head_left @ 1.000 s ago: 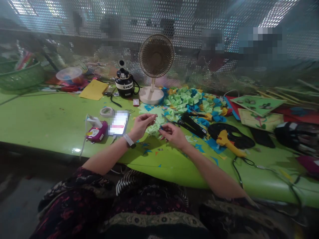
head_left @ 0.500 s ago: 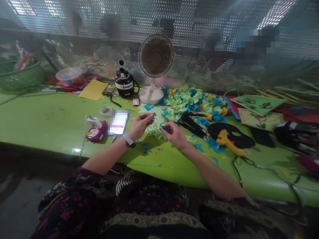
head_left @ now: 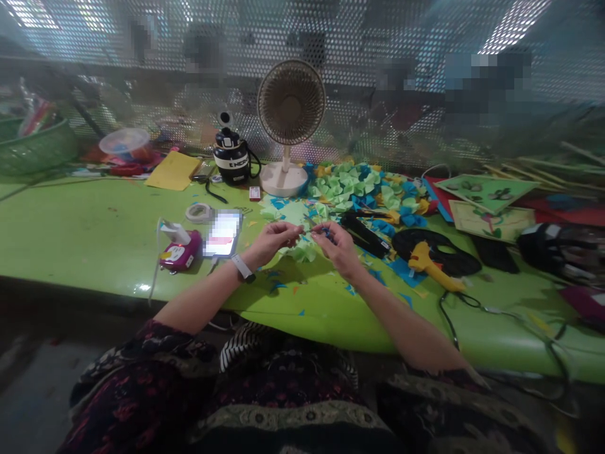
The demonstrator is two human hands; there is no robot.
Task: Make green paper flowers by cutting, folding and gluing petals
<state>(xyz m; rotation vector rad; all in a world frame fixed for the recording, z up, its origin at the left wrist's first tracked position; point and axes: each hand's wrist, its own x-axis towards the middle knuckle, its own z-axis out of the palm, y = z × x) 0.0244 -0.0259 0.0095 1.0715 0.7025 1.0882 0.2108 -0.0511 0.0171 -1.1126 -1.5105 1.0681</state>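
My left hand (head_left: 282, 238), with a pale-strapped watch (head_left: 243, 268) on its wrist, is closed in a pinch. A thin strand (head_left: 307, 231), like thread or wire, spans the small gap between its fingertips and my right hand (head_left: 336, 250). My right fingers are closed around a small dark blue thing (head_left: 327, 234) whose kind I cannot make out. Both hands hover over a light green paper piece (head_left: 297, 252). Just beyond the fingertips a grey pointed blade (head_left: 309, 220) shows, its other end hidden.
Behind my hands stand a fan (head_left: 290, 104), a bottle (head_left: 232, 162) and a heap of folded paper pieces (head_left: 350, 186). A phone (head_left: 223, 233), tape roll (head_left: 198, 213) and pink device (head_left: 179, 252) lie left. Rightward are a black stapler (head_left: 366, 234) and yellow glue gun (head_left: 432, 267).
My hands have come closer together, the left lowering slightly and the right rising a little. The strand between them now shows much shorter. The view has shifted slightly.
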